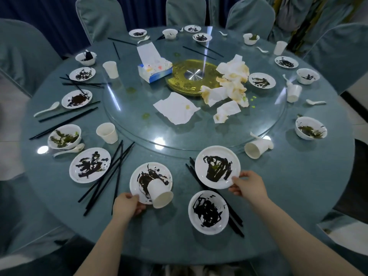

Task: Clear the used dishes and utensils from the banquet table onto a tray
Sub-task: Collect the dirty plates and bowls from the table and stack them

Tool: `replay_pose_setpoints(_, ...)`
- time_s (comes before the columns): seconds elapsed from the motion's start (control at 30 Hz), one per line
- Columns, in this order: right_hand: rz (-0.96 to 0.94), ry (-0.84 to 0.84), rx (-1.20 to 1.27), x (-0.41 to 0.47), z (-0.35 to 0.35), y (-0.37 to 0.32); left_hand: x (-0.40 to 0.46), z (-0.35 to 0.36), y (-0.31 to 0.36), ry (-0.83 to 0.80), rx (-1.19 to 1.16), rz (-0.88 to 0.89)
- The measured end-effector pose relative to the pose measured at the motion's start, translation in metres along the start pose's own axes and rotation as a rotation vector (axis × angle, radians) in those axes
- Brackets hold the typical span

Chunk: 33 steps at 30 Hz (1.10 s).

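1. The step in hand looks like gathering the nearest dirty plates: both hands are on plates at the near edge of the round table (298,196), and no tray is in view.
2. The left hand (127,204) pinches the near rim of a sauce-smeared plate (139,180) at about 7 o'clock on the table, thumb on top. A paper cup (160,193) lies tipped over on that plate.
3. The right hand (249,186) grips the rim of a second plate (217,167) at about 5 o'clock, fingers curled round its right edge.
4. A third plate (208,212) sits at 6 o'clock, just beside the second and untouched. Black chopsticks (219,198) run under or between these two plates.
5. Next, I judge, one plate wants stacking on another; the loose cup could roll off when its plate is lifted, so keep it level.
6. Much remains: bowls, spoons, cups and crumpled napkins (231,82) round the glass turntable (139,124).
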State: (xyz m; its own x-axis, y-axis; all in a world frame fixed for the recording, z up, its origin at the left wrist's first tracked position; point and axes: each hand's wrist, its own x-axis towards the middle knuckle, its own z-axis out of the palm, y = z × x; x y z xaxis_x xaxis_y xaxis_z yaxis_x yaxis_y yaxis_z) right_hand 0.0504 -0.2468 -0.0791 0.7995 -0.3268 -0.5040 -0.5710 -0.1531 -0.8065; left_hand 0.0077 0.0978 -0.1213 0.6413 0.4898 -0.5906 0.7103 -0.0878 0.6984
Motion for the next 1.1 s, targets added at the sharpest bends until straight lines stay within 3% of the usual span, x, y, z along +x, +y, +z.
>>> replay_pose_setpoints(0.3,0.02,-0.027,0.049,-0.003,0.019,-0.01,-0.005,-0.012,0.03,0.076,0.087,0.35)
replay_pose_setpoints(0.43,-0.008,-0.048,0.069,-0.008,0.033,-0.018,-0.014,-0.026,0.041,0.154,0.03,0.411)
replay_pose_setpoints(0.6,-0.044,-0.142,0.129,-0.019,0.056,-0.036,-0.032,-0.031,0.054,-0.019,-0.274,0.344)
replay_pose_setpoints(0.93,-0.127,-0.262,0.268,-0.038,0.073,-0.06,-0.063,-0.001,0.082,-0.362,-0.428,0.326)
replay_pose_setpoints(1.1,-0.171,-0.17,0.335,-0.023,0.032,-0.07,-0.073,0.045,0.115,-0.46,-0.416,0.339)
